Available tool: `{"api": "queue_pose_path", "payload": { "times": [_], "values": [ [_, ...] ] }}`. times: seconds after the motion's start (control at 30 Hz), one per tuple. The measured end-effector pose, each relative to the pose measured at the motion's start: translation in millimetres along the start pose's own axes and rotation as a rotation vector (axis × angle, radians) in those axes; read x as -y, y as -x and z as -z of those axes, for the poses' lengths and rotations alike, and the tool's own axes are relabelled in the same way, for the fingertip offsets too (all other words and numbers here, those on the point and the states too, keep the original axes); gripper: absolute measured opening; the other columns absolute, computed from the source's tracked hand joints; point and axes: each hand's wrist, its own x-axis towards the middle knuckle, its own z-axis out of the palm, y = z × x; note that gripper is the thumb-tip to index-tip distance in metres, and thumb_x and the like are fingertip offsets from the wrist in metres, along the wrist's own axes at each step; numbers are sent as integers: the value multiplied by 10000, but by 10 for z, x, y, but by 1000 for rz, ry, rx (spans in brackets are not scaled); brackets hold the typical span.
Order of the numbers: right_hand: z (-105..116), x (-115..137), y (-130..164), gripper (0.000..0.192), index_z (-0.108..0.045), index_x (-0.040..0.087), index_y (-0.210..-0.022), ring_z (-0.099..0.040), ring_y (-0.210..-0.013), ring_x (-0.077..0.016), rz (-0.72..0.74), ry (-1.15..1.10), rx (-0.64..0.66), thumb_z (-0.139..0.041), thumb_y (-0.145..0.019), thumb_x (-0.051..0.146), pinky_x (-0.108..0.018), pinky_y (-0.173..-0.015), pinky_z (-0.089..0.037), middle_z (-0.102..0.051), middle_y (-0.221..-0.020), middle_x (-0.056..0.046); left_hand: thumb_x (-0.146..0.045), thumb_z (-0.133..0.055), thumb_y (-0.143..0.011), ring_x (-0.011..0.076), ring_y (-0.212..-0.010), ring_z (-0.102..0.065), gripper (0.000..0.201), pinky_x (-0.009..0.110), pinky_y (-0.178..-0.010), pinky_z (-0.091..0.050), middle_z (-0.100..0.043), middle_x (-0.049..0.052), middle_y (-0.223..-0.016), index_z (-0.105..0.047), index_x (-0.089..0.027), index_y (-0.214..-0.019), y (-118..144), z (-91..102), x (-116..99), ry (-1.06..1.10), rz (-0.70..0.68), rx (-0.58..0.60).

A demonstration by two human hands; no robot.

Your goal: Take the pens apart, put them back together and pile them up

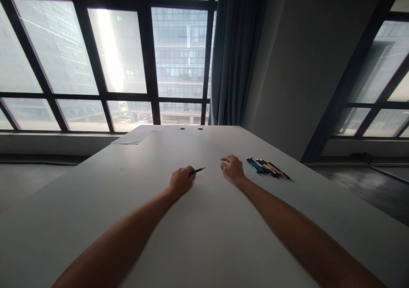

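Left hand: the left hand (181,180) rests on the white table (204,237), fingers curled around a dark pen (197,170) whose tip points right.
Right hand: the right hand (233,168) lies palm down, fingers loosely spread, gripping nothing.
Pens: a row of coloured pens (267,168) lies just right of that hand.
Far edge: papers (137,135) near the window.

A dark pen (197,170) was held in the closed left hand (181,180), tip pointed toward the right hand (233,168). The right hand was rested on the white table (204,237), fingers loosely curled, nothing gripped. A cluster of coloured pens (267,168) was noted just beside the right hand. Paper sheets (139,134) were seen at the far left table edge, near the window (121,58) and blue curtain (234,53).
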Motion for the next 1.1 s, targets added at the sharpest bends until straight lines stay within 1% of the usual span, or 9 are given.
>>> {"api": "queue_pose_path", "payload": {
  "times": [0.07, 0.13, 0.27, 0.4, 0.53, 0.67, 0.8, 0.9, 1.1],
  "values": [
    [13, 153, 68, 179, -719, 197, -918, -558, -1012, -210, 127, -45, -22, -577, -809, 194, -347, -917, -365, -662, -1018, -62, -344, -487, -904, 211, -869, -670, 251, 281, -741, -461, -728, 51, -948, -656, -245, -1061, 1, -1, 1, 12, -4, -3],
    [4, 327, 157, 139, -716, 202, -888, -565, -988, -210, 235, -113, 17, -604, -805, 193, -352, -903, -373, -666, -991, -57, -344, -487, -905, 212, -868, -671, 250, 282, -747, -464, -729, 46, -945, -656, -248, -1062, 4, -1, 2, 33, -18, -15],
    [-33, 595, 324, 102, -706, 211, -890, -578, -945, -208, 344, -201, 89, -638, -814, 205, -356, -881, -390, -672, -970, -55, -347, -493, -905, 200, -867, -674, 245, 271, -762, -468, -734, 35, -938, -660, -252, -1057, 13, -6, 2, 85, -72, -21],
    [-9, 680, 395, 66, -689, 203, -867, -578, -907, -197, 394, -247, 92, -634, -832, 210, -339, -850, -396, -673, -925, -49, -301, -515, -885, 182, -830, -673, 225, 251, -738, -468, -736, 25, -910, -664, -245, -1043, 15, -14, 9, 131, -167, -22],
    [18, 689, 411, 52, -671, 191, -830, -578, -876, -191, 423, -264, 101, -622, -834, 204, -333, -816, -393, -666, -910, -51, -296, -515, -881, 171, -766, -666, 219, 242, -697, -462, -732, 24, -860, -674, -234, -1019, 14, -12, 14, 147, -206, -22],
    [-12, 654, 399, 52, -654, 182, -809, -579, -830, -174, 367, -337, 71, -603, -820, 187, -325, -815, -413, -650, -882, -45, -307, -519, -880, 183, -809, -670, 229, 254, -724, -466, -733, 28, -894, -667, -245, -1044, 20, 2, -2, 119, -153, -22],
    [-54, 558, 352, 63, -632, 186, -804, -580, -741, -151, 204, -453, 2, -595, -798, 237, -307, -767, -448, -635, -865, -34, -324, -495, -901, 201, -852, -673, 249, 275, -754, -469, -731, 37, -921, -629, -245, -1095, 24, 18, -17, 95, -7, -65],
    [-73, 485, 316, 123, -627, 189, -817, -586, -746, -158, 104, -501, -34, -577, -798, 299, -311, -766, -456, -641, -868, -36, -325, -499, -899, 209, -855, -672, 267, 288, -757, -468, -728, 34, -922, -596, -246, -1135, 17, 21, -16, 95, 51, -67],
    [-48, 351, 200, 198, -614, 188, -819, -575, -786, -181, 55, -486, -124, -534, -824, 368, -321, -783, -454, -642, -877, -63, -350, -507, -900, 211, -894, -663, 294, 293, -773, -463, -718, 36, -957, -564, -249, -1171, 5, 18, -16, 90, 86, -40]
  ]
}}
